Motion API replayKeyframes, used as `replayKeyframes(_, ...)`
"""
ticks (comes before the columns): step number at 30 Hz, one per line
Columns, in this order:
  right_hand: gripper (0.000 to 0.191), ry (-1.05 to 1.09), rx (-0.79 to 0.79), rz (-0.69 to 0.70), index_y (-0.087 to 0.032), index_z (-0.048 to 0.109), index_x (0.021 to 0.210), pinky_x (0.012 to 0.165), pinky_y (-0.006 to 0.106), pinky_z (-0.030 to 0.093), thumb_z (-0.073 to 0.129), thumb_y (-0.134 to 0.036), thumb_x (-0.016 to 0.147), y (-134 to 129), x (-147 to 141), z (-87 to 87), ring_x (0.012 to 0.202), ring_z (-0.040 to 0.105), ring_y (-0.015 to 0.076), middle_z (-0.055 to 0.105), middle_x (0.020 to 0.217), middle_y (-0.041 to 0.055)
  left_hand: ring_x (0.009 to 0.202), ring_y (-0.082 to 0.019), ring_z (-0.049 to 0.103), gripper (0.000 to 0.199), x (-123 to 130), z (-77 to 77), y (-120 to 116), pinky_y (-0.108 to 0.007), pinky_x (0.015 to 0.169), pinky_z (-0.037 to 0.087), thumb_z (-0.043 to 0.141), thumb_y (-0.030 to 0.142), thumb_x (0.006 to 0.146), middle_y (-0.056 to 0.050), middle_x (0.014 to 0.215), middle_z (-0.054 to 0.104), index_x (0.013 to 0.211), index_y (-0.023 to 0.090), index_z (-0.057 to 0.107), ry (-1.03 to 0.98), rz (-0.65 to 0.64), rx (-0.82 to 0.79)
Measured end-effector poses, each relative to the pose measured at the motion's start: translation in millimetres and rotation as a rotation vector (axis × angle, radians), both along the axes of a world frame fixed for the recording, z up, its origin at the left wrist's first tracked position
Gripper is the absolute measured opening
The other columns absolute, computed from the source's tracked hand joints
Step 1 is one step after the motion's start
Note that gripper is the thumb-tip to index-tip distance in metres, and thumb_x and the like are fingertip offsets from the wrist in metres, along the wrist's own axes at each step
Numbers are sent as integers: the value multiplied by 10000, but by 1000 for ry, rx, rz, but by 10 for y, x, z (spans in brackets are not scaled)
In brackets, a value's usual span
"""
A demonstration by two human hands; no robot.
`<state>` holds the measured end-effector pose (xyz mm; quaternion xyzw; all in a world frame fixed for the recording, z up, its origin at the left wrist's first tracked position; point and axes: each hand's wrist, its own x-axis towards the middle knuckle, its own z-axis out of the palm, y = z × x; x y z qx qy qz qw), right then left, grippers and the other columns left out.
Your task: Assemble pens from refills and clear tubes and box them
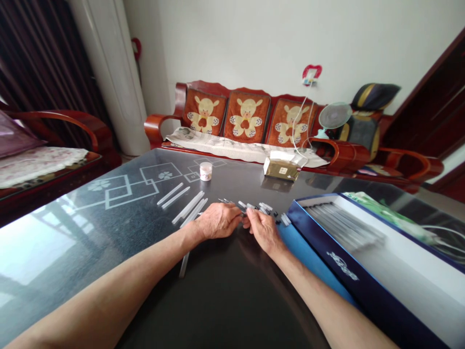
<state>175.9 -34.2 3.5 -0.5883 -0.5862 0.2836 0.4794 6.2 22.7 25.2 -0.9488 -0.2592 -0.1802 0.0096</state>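
My left hand (pixel 220 221) and my right hand (pixel 264 230) meet low over the dark table, both with fingers pinched closed. A tiny dark piece shows where the fingertips come together, but its kind is too small to tell. Several translucent pen barrels (pixel 189 207) lie to the left of my left hand, one partly under that forearm. Thin pointed pieces (pixel 225 200) rest just beyond its knuckles. Around my right hand are short clear and whitish tubes (pixel 266 207) and small black bits (pixel 275 214).
At the right stands a long blue box (pixel 327 261) with a row of pens (pixel 341 223) inside. A small white tub (pixel 206 172) and a tissue box (pixel 281 167) stand farther back. Behind the glossy table (pixel 225 300) is a wooden sofa (pixel 156 127) with bear cushions.
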Motion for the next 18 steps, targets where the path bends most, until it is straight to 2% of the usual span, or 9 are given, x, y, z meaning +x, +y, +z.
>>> replayKeyframes(4,344,-2,28,50,-175,611,930,597,283,481,522,-490,823,-14,14,-6,709,622,191,665,743,36,762,-177,643,281,-2,-20,14,-261,672,475,375,280,954,-66,856,665,907,157,623,1,16,10)
replayKeyframes(7,261,-12,20,79,-186,610,912,596,270,479,551,-418,807,-2,31,-37,736,611,186,663,761,26,756,-179,642,277,3,-37,14,-262,662,473,382,280,952,-66,853,665,905,158,627,-1,8,18)
replayKeyframes(14,450,-119,58,7,-182,602,676,598,289,483,438,-548,879,20,18,-30,694,594,189,657,741,72,730,-169,635,253,4,-37,9,-252,634,468,398,262,934,-64,840,660,868,161,620,0,-25,24)
replayKeyframes(18,308,-65,37,25,-176,618,826,610,295,485,515,-467,841,-16,9,-1,683,601,189,667,741,49,744,-173,639,263,-2,-22,6,-257,656,476,395,270,940,-69,848,662,879,157,625,4,1,20)
